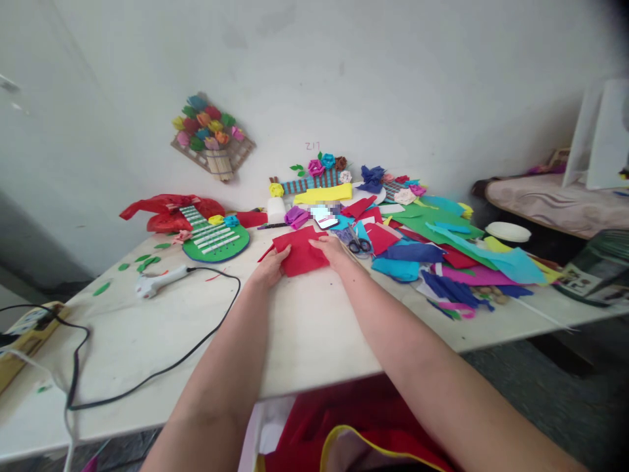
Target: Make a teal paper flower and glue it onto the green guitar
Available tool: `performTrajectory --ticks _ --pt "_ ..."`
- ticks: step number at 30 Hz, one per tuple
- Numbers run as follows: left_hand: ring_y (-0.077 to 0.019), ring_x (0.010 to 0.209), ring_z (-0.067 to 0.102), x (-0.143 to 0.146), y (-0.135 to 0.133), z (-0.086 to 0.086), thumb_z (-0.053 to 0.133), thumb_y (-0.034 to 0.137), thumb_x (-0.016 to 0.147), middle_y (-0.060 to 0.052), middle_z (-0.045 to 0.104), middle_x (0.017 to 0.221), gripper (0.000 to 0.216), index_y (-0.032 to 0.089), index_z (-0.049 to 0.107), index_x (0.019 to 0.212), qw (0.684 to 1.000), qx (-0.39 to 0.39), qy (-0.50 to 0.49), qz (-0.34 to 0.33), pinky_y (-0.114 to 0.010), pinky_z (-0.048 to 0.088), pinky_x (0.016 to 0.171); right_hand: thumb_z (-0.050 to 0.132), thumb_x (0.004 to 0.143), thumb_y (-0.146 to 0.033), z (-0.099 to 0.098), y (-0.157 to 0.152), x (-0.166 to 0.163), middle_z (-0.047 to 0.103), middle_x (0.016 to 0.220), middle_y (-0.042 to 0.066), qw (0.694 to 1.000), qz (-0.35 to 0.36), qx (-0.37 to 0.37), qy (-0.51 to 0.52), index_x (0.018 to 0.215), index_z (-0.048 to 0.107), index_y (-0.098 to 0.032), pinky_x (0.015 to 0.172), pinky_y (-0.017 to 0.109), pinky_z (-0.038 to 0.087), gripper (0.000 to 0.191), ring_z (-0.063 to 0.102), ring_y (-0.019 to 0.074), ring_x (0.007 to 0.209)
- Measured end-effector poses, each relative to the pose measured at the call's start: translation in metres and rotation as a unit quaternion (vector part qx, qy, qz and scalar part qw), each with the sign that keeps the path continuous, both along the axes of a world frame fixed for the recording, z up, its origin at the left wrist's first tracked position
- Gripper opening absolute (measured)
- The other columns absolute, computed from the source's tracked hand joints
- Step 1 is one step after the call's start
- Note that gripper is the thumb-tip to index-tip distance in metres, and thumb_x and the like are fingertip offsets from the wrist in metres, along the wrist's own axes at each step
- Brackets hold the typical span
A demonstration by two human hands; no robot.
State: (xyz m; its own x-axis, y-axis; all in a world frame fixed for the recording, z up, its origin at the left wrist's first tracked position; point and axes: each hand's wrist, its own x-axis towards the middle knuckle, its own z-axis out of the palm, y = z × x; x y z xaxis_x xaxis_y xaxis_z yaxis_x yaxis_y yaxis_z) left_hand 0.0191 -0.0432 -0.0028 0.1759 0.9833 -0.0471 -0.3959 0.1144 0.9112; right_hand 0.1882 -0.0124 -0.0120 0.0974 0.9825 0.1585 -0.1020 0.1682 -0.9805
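Between my two hands is a flat red sheet [302,252], felt or paper, held just over the white table near its middle. My left hand [271,267] grips the sheet's left edge with the thumb on top. At the upper right edge, my right hand [328,250] pinches it, thumb and fingers closed. Just beyond the sheet lies a lit phone [324,216]. A pair of dark-handled scissors [360,245] rests to the right of my right hand, and a pen [272,226] lies behind the sheet to the left.
A glue gun [162,280] with a black cord lies left on the table [314,347]. Near it is a green decorated board [216,239]. Coloured scraps [442,236] pile up on the right, beside a glass jar [597,269]. A power strip [34,334] sits at the left edge.
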Motion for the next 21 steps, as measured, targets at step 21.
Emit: performTrajectory --ticks 21 --pt "-0.0211 0.084 0.066 -0.007 0.0 -0.001 0.062 0.024 0.078 -0.01 0.07 0.087 0.02 0.011 0.062 0.094 0.999 0.026 -0.047 -0.001 -0.034 0.052 0.083 0.076 0.047 -0.038 0.01 -0.011 0.003 0.048 0.051 -0.005 0.994 0.094 0.032 0.036 0.051 0.051 -0.017 0.058 0.026 0.037 0.033 0.051 0.013 0.06"
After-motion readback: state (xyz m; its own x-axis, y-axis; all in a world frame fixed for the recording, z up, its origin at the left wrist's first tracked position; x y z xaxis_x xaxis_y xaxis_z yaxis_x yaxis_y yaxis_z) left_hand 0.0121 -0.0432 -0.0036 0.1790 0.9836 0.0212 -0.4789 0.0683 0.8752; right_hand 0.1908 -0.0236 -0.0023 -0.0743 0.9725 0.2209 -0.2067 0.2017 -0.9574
